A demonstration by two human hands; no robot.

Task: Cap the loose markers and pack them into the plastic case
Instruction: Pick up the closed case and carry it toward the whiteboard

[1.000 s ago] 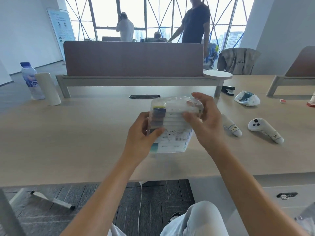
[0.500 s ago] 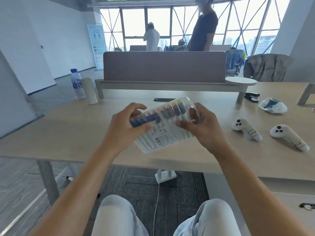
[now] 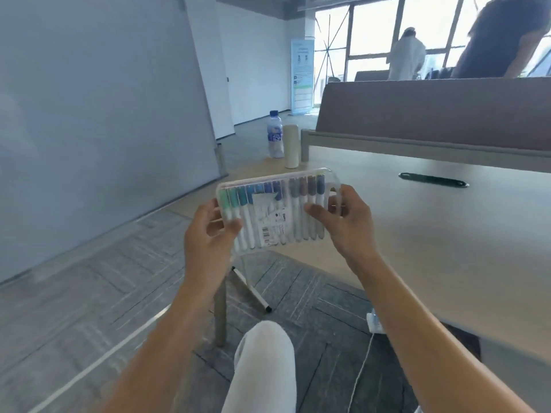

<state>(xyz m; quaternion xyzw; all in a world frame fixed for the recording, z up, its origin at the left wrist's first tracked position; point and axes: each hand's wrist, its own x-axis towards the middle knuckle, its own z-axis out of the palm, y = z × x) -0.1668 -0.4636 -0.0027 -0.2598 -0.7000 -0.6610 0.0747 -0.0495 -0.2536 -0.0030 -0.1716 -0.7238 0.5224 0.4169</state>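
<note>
Wall: to the left of your hands you have a large pale grey-blue wall panel (image 3: 98, 93), with a white wall (image 3: 256, 55) beyond it.
Floor: below your hands you see grey carpet tiles (image 3: 89, 278) laid in a herringbone pattern.
Desk: to the right of your hands runs a light wood desk (image 3: 432, 234), one metal leg (image 3: 220, 308) beneath it.
Divider: beyond your hands, a brownish partition screen (image 3: 432, 114) stands along the desk's far edge.
Windows: far beyond your hands and to the right, tall windows (image 3: 369, 34) let in bright daylight.
Banner: you have a standing banner (image 3: 302, 76) by the windows.
</note>
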